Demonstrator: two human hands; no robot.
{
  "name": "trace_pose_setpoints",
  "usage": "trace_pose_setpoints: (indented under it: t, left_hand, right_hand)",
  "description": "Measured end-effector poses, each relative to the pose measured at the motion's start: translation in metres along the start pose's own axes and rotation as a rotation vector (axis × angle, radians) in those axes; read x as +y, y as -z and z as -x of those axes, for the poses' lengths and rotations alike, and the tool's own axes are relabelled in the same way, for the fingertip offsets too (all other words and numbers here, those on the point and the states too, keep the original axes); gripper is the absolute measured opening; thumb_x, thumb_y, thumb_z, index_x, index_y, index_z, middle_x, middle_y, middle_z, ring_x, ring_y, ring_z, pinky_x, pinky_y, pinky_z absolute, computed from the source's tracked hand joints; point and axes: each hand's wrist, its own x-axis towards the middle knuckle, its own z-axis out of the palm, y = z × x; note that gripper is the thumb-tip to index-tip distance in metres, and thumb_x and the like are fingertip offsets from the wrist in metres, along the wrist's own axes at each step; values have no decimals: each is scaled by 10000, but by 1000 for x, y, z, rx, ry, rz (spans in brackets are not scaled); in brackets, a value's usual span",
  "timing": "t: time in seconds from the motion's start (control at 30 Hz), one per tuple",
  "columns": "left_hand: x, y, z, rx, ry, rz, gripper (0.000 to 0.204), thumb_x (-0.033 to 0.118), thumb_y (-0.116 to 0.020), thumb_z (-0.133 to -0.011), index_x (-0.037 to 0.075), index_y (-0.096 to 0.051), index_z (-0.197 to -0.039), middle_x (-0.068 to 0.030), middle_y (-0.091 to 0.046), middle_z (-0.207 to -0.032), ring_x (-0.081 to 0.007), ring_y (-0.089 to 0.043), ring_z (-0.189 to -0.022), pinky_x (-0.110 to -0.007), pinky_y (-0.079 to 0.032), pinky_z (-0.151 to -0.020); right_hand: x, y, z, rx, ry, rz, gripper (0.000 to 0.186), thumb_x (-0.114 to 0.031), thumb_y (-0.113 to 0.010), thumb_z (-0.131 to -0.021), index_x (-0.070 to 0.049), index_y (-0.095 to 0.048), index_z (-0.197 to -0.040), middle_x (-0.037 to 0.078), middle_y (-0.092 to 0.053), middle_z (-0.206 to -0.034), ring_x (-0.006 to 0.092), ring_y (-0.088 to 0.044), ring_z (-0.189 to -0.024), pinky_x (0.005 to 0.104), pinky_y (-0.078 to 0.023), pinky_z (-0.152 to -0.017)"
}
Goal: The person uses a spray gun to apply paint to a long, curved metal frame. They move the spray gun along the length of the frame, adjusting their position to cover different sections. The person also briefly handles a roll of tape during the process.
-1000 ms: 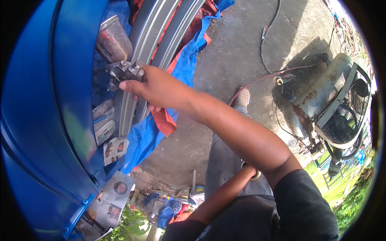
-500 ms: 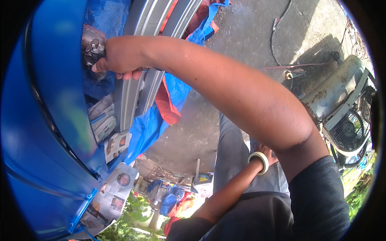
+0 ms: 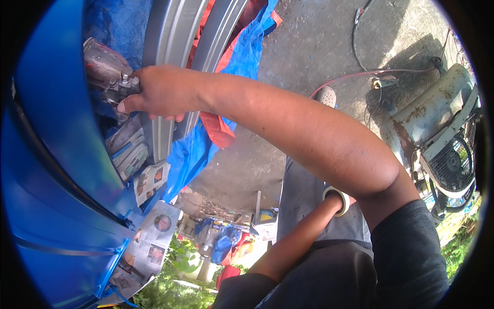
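My right hand [image 3: 157, 90] grips a metal spray gun [image 3: 121, 91] with a paint-smudged cup [image 3: 103, 62] at upper left, close beside a glossy blue vehicle panel [image 3: 62, 118]. Two long grey ridged pieces [image 3: 171, 36] lie behind the hand on blue-and-orange sheeting [image 3: 188, 154]. My left hand [image 3: 340, 199] is low on the right near my grey trouser leg, largely hidden by my right forearm, with a cream tape roll [image 3: 329, 191] around its wrist. Its fingers cannot be made out.
Newspaper sheets [image 3: 152, 237] cover parts below the blue panel. On the concrete [image 3: 309, 46] at right stand a rusty compressor [image 3: 417, 116] and its hoses [image 3: 363, 71]. My shoe [image 3: 327, 96] shows beyond my arm. Assorted clutter [image 3: 226, 242] and greenery lie at the bottom.
My right hand and spray gun have moved left toward the blue panel, rising then dropping slightly. My left hand shifted rightward; its fingers showed half a second ago and are now mostly hidden.
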Motion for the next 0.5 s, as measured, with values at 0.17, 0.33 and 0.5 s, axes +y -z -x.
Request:
trace_pose_setpoints:
  t: [0.17,0.33,0.5]
  left_hand:
    - [-3,-1,-1,4,-10,-11,923,609,-681,-912,153,-333,-1635,-147,-130,-1698,-388,-142,-1545,-640,-256,-1207]
    - [-3,5,-5,22,-21,-19,971,656,-671,-907,164,-305,-1659,-140,-73,-1730,-395,-83,-1579,-661,-223,-1226]
    - [-12,-4,-13,58,-35,-36,1018,703,-662,-901,176,-277,-1682,-132,-16,-1762,-403,-25,-1613,-682,-190,-1246]
  right_hand:
    - [-6,3,-2,-81,-11,-152,535,-491,-694,-1013,42,-733,-1028,76,-724,-794,157,-650,-575,312,-576,-489]
    - [-16,3,-9,-70,-4,-111,573,-525,-688,-1009,43,-743,-961,78,-714,-790,157,-636,-576,307,-573,-505]
    - [-33,8,-27,-57,-79,235,597,-549,-668,-1016,44,-731,-1049,82,-700,-821,196,-643,-598,334,-598,-561]
